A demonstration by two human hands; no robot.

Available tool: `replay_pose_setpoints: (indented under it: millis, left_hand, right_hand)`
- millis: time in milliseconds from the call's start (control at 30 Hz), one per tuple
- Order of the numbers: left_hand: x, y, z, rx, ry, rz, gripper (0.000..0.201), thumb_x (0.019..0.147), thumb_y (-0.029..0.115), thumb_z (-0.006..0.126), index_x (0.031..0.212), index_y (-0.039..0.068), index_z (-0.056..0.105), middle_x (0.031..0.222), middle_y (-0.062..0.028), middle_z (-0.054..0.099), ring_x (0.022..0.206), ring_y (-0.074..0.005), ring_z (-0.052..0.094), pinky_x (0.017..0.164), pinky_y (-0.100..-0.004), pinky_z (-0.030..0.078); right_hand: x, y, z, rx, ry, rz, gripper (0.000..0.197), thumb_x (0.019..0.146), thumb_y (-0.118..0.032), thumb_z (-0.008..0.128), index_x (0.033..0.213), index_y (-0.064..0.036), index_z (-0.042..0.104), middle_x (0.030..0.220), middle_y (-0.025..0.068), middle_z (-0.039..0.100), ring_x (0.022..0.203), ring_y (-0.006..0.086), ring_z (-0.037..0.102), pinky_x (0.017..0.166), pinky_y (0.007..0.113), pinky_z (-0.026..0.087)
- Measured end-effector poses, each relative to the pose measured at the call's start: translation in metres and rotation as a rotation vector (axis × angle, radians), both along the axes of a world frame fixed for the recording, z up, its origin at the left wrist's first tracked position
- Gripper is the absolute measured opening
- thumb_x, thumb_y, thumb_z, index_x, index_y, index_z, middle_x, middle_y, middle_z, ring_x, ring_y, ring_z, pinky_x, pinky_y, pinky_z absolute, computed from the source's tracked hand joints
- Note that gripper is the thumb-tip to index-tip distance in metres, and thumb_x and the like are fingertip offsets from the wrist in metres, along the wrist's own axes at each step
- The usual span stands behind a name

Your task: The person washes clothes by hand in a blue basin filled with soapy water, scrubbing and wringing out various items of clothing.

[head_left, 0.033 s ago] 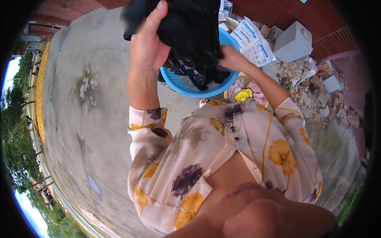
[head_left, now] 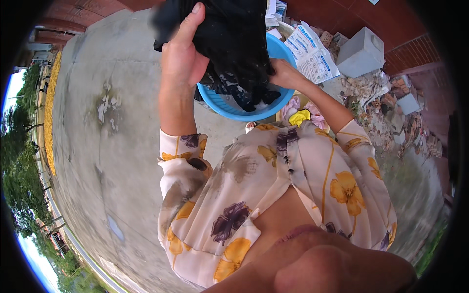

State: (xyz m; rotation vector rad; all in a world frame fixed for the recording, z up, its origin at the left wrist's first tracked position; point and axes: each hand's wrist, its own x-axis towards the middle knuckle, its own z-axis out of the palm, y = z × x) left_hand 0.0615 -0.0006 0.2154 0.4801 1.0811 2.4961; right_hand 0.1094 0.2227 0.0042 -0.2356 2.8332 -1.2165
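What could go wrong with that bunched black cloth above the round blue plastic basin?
If wet, the black cloth, held in the left hand and right hand, might drip outside the blue basin. Splashes could also reach the crumpled yellow cloth beside its rim.

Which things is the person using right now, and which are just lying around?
Being used:
- black cloth, held by the left hand and right hand
- blue basin, under the cloth

Seem to be just lying around:
- printed sheet
- grey block
- broken bricks
- yellow cloth and pink cloth, though these might be for later
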Motion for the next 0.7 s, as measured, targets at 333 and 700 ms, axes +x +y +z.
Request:
replay_pose_setpoints:
  millis: [333,700]
  left_hand:
    - [-0.045,-0.040,-0.068,-0.087,-0.200,0.161,0.036,0.099,0.015,0.052,0.129,-0.003,0.055,0.131,-0.0157,0.060,0.123,-0.0306,0.055,0.108,-0.0440,0.040]
    - [-0.024,0.001,-0.003,0.243,-0.024,-0.182,0.031,0.099,0.020,0.052,0.118,-0.002,0.059,0.121,-0.0195,0.065,0.112,-0.0322,0.062,0.101,-0.0436,0.048]
  right_hand:
    - [-0.002,0.027,0.091,-0.469,0.300,-0.023,0.021,0.077,0.010,0.057,0.095,-0.0010,0.056,0.085,-0.0019,0.056,0.081,0.0070,0.053,0.076,0.022,0.044]
    - [0.003,0.003,0.062,-0.476,0.067,0.012,0.053,0.083,-0.016,0.068,0.130,0.0034,0.052,0.118,0.0130,0.064,0.107,0.0211,0.062,0.095,0.033,0.048]
